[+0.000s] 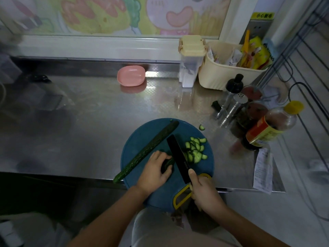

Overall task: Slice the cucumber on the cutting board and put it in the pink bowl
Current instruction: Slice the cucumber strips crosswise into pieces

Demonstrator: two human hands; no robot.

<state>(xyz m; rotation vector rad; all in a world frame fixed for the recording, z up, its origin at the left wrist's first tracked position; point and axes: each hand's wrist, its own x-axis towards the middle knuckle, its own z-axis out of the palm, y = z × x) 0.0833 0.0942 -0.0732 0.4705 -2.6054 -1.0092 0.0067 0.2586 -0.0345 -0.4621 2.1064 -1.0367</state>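
A short, dark green piece of cucumber point(167, 164) is held down on the round blue cutting board point(140, 141) by the left hand point(154, 171), whose fingers are curled over it. The black rectangular blade of the knife point(178, 157) is set against the right end of this piece. The knife's handle is gripped by the right hand point(203, 191), its fingers wrapped round it and one digit laid forward onto the back of the blade. Just to the right of the blade, a loose heap of pale green half-moon slices point(195, 148) is spread on the board. A long, dark green cucumber half point(146, 151) is laid slantwise across the left part of the board, its near end overhanging the rim. One stray slice point(202, 127) is seen on the stainless steel counter point(89, 113), just beyond the board's far right edge.

The shallow pink plastic bowl point(130, 75) is placed at the back of the counter, well apart from the board. Further right, a cream plastic basket point(222, 77), a steel shaker point(233, 111) and a yellow-capped sauce bottle point(274, 125) are grouped.
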